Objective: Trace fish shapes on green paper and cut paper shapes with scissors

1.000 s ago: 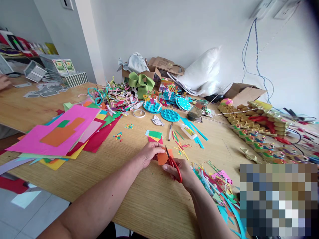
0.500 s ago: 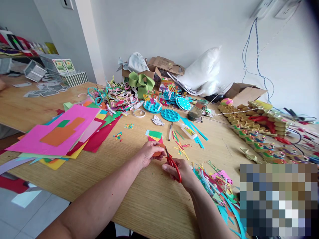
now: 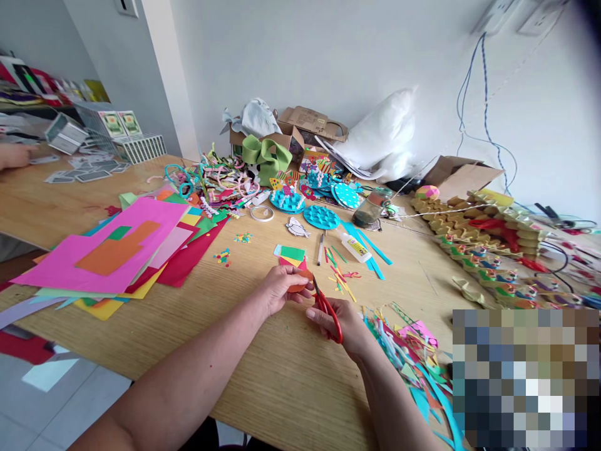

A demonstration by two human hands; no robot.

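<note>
Between the fingers and thumb of my left hand (image 3: 285, 291) is a small piece of orange paper (image 3: 306, 275), partly covered by the fingers. My right hand (image 3: 342, 322) grips red-handled scissors (image 3: 332, 316), their blades pointing up and left at the orange piece's right edge. Just beyond my left hand lie small green, yellow and red paper pieces (image 3: 292, 253). A pen (image 3: 320, 249), a glue bottle (image 3: 355, 248) and thin coloured strips (image 3: 342, 275) rest on the table past my right hand.
Coloured sheets (image 3: 107, 250) are stacked at left. Paper scraps (image 3: 417, 357) lie near my right forearm. Blue discs (image 3: 321, 217), a glass jar (image 3: 369, 210) and egg-carton crafts (image 3: 488, 238) stand farther back. Another person's hand (image 3: 14, 156) is at far left beside cards.
The orange piece has turned slightly in my left hand, and the scissors have shifted a little at its edge. The other person's hand has come farther into view at the left.
</note>
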